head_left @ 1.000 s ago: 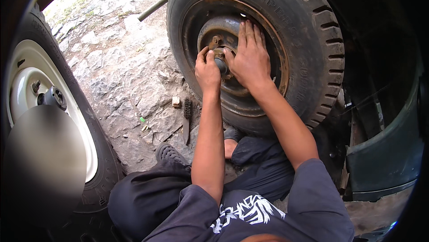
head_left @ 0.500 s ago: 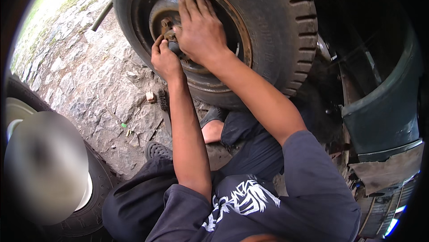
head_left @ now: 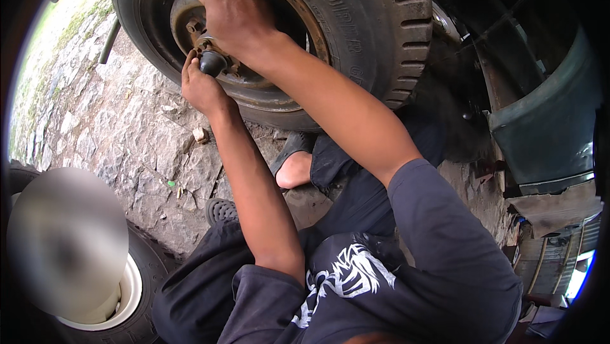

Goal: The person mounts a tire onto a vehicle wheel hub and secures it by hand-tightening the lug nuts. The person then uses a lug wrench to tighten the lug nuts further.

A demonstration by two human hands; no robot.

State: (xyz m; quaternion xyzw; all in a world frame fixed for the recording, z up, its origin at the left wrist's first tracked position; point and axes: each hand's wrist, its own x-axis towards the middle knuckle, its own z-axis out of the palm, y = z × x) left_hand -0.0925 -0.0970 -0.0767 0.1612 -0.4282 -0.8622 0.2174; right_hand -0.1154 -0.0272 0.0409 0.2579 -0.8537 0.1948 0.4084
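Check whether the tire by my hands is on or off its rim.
On: the tire surrounds the rusty rim along all the edge in view; its top is cut off.

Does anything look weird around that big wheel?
The dark, round metal rim inside the big black rubber tyre has orange-brown patches along its edge, like rust. A small bright-green scrap also lies on the rough grey stone ground, looking like litter.

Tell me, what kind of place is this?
Probably an outdoor spot for fixing cars or trucks, though I can't be sure. There's a big tire with a rusty rim, another wheel with a white rim, and rough stony ground.
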